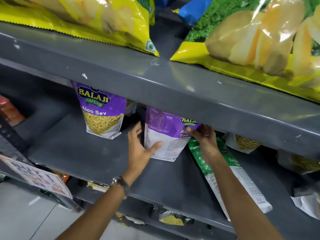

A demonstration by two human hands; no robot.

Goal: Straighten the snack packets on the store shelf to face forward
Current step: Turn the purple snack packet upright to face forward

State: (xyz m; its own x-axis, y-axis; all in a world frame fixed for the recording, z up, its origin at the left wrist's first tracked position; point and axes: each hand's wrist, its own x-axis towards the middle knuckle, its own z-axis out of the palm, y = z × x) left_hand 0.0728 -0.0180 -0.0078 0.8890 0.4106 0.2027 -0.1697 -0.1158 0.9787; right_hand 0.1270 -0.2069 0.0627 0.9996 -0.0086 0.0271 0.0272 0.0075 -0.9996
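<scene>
A purple Aloo Sev packet stands on the grey middle shelf with its printed back side towards me. My left hand grips its lower left edge, thumb across the front. My right hand pinches its upper right corner just under the shelf above. A second purple Aloo Sev packet stands to the left, facing forward. A green packet lies flat under my right forearm, pointing out over the shelf edge.
The upper shelf lip hangs low over the packets and carries large yellow chip bags. More sev packets lean at the right. A price sign hangs at the left. Lower shelves hold other packets.
</scene>
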